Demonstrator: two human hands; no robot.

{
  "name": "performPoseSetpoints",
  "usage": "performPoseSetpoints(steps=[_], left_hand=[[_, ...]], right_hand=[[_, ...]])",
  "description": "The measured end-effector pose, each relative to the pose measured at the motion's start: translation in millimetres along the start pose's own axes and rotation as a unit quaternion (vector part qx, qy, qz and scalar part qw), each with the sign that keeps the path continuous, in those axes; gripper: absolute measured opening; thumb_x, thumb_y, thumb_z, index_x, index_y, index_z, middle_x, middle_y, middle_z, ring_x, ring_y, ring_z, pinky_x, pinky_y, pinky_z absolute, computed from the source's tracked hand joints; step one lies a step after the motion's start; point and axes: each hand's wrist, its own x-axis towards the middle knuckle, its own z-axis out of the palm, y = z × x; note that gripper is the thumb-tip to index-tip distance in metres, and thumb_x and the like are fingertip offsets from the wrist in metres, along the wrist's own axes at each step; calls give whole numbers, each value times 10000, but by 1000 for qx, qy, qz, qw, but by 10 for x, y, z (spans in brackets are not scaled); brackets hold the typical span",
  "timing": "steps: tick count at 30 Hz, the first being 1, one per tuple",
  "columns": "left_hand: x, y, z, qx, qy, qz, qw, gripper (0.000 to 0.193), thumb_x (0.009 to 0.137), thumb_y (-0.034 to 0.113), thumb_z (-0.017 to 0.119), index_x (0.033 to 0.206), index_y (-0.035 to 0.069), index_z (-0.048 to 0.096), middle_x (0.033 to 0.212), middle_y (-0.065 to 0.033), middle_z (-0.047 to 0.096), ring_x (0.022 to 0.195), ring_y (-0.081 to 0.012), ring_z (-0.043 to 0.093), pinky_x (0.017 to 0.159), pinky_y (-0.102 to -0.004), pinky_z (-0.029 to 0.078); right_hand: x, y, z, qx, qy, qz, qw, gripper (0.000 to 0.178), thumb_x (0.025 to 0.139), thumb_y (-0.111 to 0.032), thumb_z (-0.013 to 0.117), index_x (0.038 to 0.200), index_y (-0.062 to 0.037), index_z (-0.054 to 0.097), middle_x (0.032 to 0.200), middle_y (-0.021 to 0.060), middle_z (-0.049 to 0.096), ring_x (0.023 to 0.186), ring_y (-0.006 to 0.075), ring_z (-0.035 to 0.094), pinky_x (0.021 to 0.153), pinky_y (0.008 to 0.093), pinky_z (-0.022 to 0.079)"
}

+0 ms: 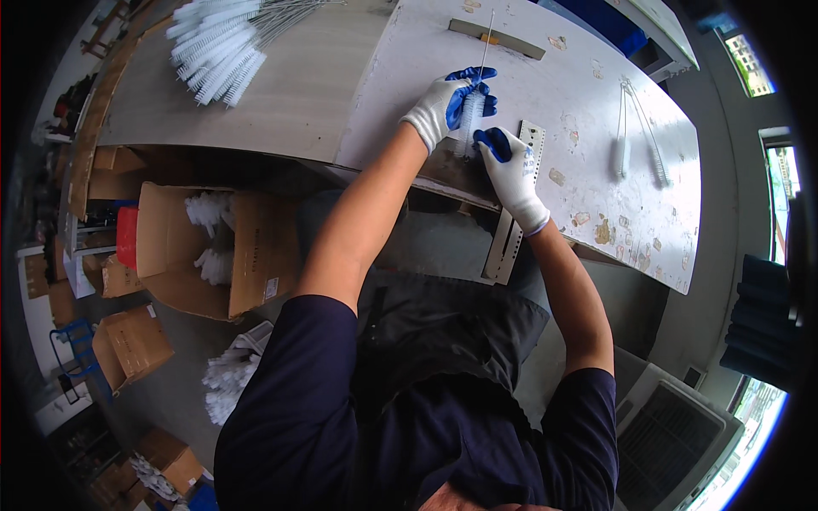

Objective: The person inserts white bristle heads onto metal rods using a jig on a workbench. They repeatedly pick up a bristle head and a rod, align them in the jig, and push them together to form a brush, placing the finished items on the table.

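A bottle brush (469, 126) with white bristles and a thin wire handle stands nearly upright in the picture, its handle away from me. My left hand (445, 104), in a white glove with blue-coated fingers, grips it where bristles meet wire; some fingertips stick out past it. Beside the bristles' near end is my right hand (515, 177), gloved alike. Its thumb and fingers are curled together, and what they pinch, if anything, is hidden. Under the hands lies the near edge of the pale worktable (562, 102). A perforated metal strip (533, 136) runs close to the right hand.
Many white brushes (223, 51) lie piled at the far left. Two wire-handled brushes (623, 157) rest on the right. A metal bar (511, 43) lies across the table's far side. Below left, an open cardboard box (256, 255) and a heap of white brushes (228, 379) stand near my arm.
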Motion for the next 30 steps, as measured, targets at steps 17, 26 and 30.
performPoseSetpoints(steps=[17,26,30], left_hand=[[-86,48,199,53,88,-23,994,326,1032,91,462,1317,27,606,914,-184,682,777,-294,686,732,-412,611],[-58,24,177,51,68,-8,996,350,1043,97,424,1352,12,564,926,-127,648,853,-268,663,798,-403,594],[-47,-6,310,112,89,-30,989,316,1037,99,472,1303,7,616,918,-122,664,827,-246,679,769,-376,604]], right_hand=[[356,-78,-275,-354,-260,-360,823,509,778,-332,747,1212,-100,618,1329,115,551,1074,304,570,922,430,501],[504,-102,-312,-397,-278,-442,755,325,830,-331,693,1093,-140,679,1165,84,606,1084,285,553,926,433,472],[427,-117,-297,-402,-264,-429,765,276,780,-294,697,1000,-127,694,1089,74,635,1060,293,563,929,423,471]])
